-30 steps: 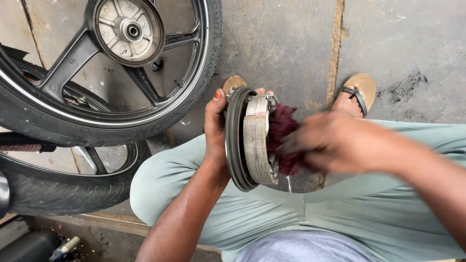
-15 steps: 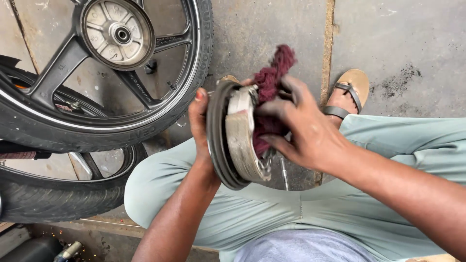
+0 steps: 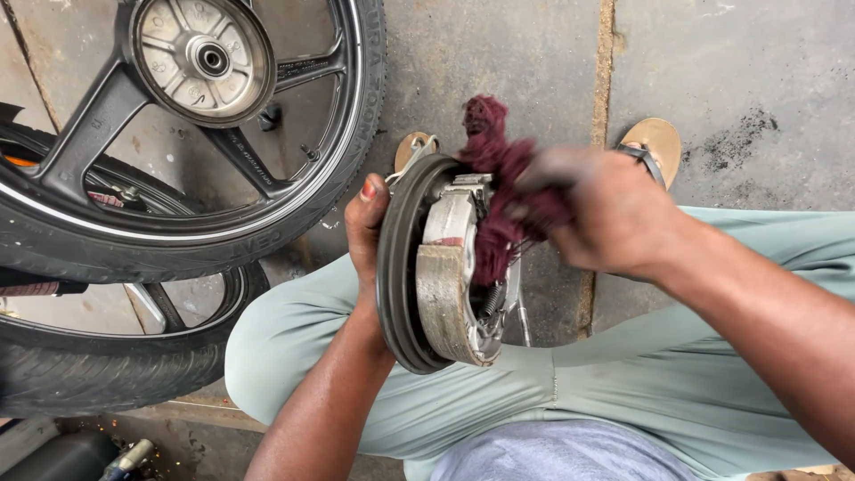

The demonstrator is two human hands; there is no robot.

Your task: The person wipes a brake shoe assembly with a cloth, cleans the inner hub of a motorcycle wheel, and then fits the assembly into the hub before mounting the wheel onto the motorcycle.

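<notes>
My left hand (image 3: 367,240) grips the dark rim of a round brake plate (image 3: 403,267) held on edge above my knees. Grey curved brake shoes (image 3: 445,294) with a spring sit on its right face. My right hand (image 3: 606,214) is closed on a dark red rag (image 3: 494,200), pressed against the upper part of the shoes. The rag's end sticks up above the plate.
A black motorcycle wheel (image 3: 178,134) with a silver hub lies on the concrete floor at upper left, over a second tyre (image 3: 98,365). My sandalled feet (image 3: 655,142) rest on the floor beyond my pale green trousers (image 3: 623,392).
My right hand with the rag has moved from the lower inside of the plate up to its top and is blurred with motion. The plate has tilted slightly.
</notes>
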